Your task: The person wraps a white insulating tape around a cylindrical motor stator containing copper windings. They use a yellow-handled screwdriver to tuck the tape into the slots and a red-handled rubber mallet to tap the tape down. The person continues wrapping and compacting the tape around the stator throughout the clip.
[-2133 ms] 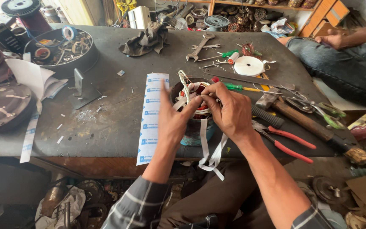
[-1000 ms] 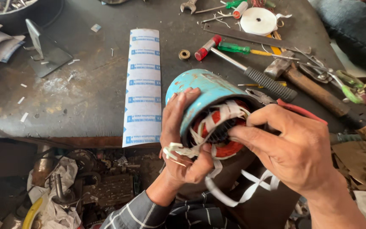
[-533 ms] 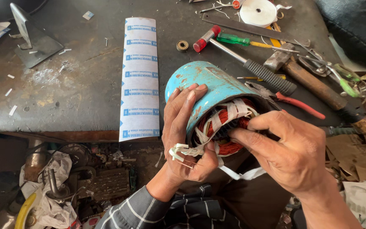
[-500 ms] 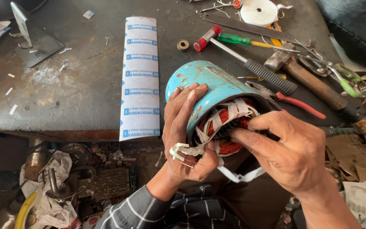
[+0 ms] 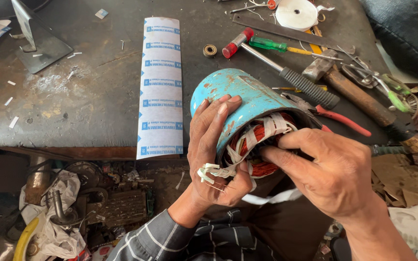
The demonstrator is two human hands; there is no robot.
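Change: Since half a second ago, little has shifted — the blue-painted metal motor stator housing (image 5: pixel 240 99) sits at the same tilt over the table edge, and the loose white tape tail (image 5: pixel 272 197) under it hangs a touch lower.
Left hand: the left hand (image 5: pixel 214 154) is wrapped around the housing's near side, fingers spread on the blue shell, thumb under the rim; closed firmly on it, apparently to keep the open end turned up toward the person.
Right hand: the right hand (image 5: pixel 332 176) has its thumb and forefinger pinched together at the mouth of the housing, on the white tape lacing (image 5: pixel 262 133) that binds the copper-orange coil windings (image 5: pixel 262 166). Whether tape sits between the fingertips cannot be told — the thumb covers the spot.
Lead ends: a small cluster of white-sleeved wire ends (image 5: pixel 209 171) sticks out against the left palm, held clear of the coils.
Where the stator is: off the table surface, propped at the front edge of the dark, worn metal worktable (image 5: pixel 83 96), over the person's lap.
Within reach: a long white strip of printed insulation paper (image 5: pixel 160 87) lies flat just left of the housing; a red-tipped steel mallet with black ribbed grip (image 5: pixel 279 67), red-handled pliers (image 5: pixel 342 121) and a flat white roll of tape (image 5: pixel 296 13) lie beyond.
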